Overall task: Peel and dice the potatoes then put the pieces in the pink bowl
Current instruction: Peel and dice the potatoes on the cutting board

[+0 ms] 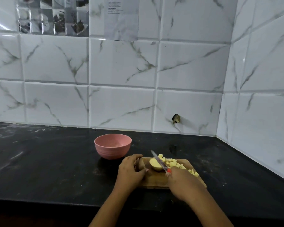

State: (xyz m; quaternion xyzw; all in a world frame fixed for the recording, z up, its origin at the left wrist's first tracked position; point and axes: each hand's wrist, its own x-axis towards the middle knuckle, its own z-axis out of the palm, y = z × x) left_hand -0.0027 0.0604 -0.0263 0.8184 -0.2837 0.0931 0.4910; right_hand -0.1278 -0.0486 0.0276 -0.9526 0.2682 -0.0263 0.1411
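The left hand (131,169) curls round a brown-skinned potato piece (140,164) at the cutting board's (156,181) left end. Just beside it, the right hand (182,181) grips a knife (159,162), its blade against a potato half (155,164). Diced pieces (175,163) lie to the right, and the pink bowl (112,151) stands behind.

The bowl (113,146) is showing a soft, plain pink. The counter (47,161) is gleaming black with pale grey smears. White wall tiles (121,63) are carrying grey-green marble veins. The cutting board (156,182) is showing warm brown wood, the diced potato (175,164) is glowing pale yellow, and the knife (159,162) is showing a red-orange handle.
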